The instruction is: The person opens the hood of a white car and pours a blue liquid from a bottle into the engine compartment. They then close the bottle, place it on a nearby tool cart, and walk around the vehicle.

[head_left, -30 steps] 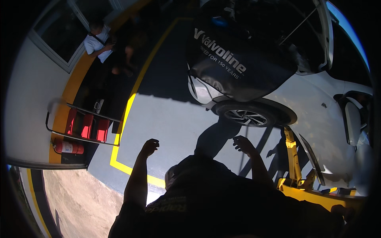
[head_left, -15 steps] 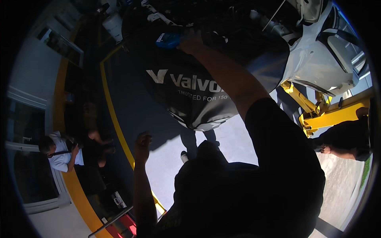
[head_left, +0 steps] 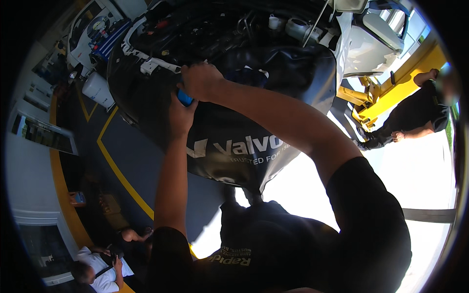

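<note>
Both my hands are together over the front of an open engine bay (head_left: 220,36), on a blue bottle (head_left: 184,97) that shows only in part. My left hand (head_left: 181,116) is wrapped round its lower part. Closed over its upper end is my right hand (head_left: 201,81), which hides whatever its fingers grip there. Beneath my hands, a black fender cover (head_left: 215,129) with white lettering drapes over the car's front. A dark crumpled cloth (head_left: 249,76) lies on the cover, right of my right hand.
A white tank (head_left: 98,90) stands left of the car, near a blue tool cart (head_left: 111,43). A yellow lift post (head_left: 415,68) is at the right, with a person in black (head_left: 415,110) beside it. Another person (head_left: 105,266) sits at the lower left. A thin rod (head_left: 316,22) props above the bay.
My left hand has risen from low beside me to the bottle. My right hand has brought the bottle nearer and left on the cover. The view has tilted up, showing more engine bay.
</note>
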